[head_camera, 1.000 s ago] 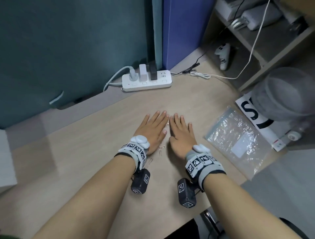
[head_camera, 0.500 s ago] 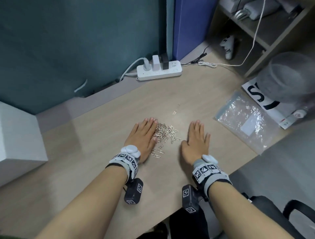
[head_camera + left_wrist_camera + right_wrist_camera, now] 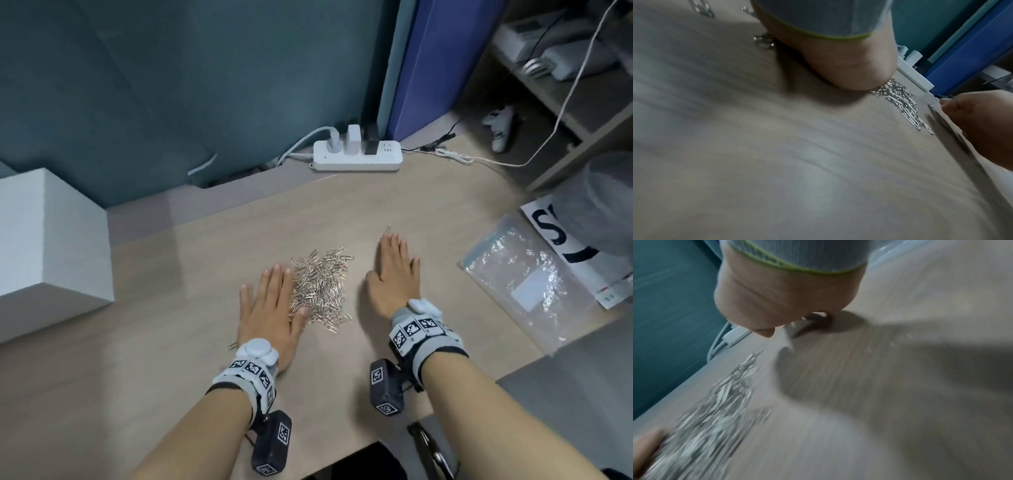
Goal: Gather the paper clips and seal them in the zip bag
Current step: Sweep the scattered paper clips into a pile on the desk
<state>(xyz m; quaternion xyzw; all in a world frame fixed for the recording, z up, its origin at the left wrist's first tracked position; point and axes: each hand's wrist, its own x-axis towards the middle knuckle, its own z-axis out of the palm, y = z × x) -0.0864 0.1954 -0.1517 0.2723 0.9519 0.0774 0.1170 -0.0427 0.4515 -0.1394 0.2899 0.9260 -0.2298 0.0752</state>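
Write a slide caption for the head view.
Both hands, left and right, lie flat beside the paper clips; zip bag untouched.

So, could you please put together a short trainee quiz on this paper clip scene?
1. True or false: the zip bag already holds the paper clips.
2. Which hand touches the pile: A left hand, B right hand?
3. Fill in: one stray clip lies by the right hand's ____.

Key: 1 false; 2 A; 3 fingertips.
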